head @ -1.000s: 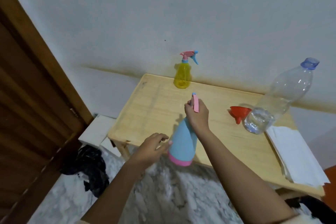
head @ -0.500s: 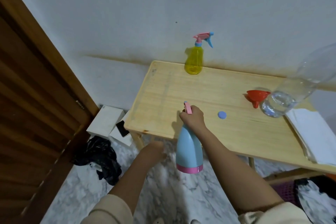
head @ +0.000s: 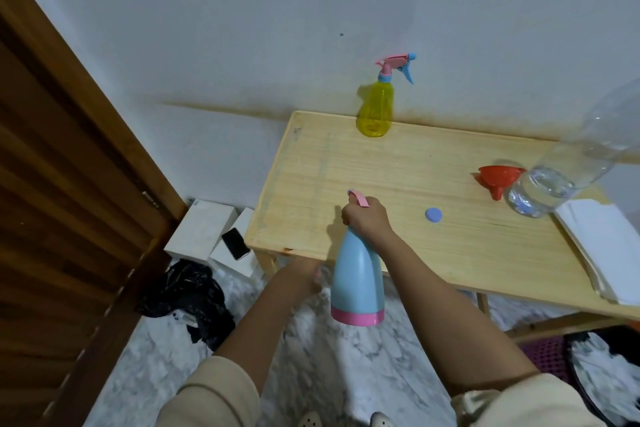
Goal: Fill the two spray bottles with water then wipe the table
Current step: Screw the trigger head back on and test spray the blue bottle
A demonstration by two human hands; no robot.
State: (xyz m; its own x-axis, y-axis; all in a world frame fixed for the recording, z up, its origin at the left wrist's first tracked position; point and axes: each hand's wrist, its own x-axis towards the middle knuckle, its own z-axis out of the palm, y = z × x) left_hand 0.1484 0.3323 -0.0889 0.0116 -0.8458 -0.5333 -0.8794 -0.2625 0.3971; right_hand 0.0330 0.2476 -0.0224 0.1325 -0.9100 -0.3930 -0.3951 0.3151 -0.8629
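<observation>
My right hand point(head: 367, 221) grips the neck and pink trigger head of a light blue spray bottle point(head: 357, 282) with a pink base, held in the air over the front edge of the wooden table point(head: 433, 246). Left of the bottle's body, my left hand point(head: 306, 277) hangs blurred below the table edge, holding nothing that I can see. A yellow spray bottle point(head: 375, 107) with a pink and blue head stands at the back of the table by the wall. Further right are a red funnel point(head: 498, 178) and a large clear water bottle point(head: 568, 163), uncapped, with its blue cap point(head: 433, 214) lying loose.
A stack of white cloths point(head: 609, 246) lies on the table's right end. White boxes with a phone point(head: 236, 243) on top and a black bag point(head: 187, 295) sit on the marble floor to the left. A wooden door point(head: 62, 201) fills the left side.
The view pulled back and the blue bottle now hangs nearer the table's front edge. My left hand dropped away from the bottle's base to below the table edge.
</observation>
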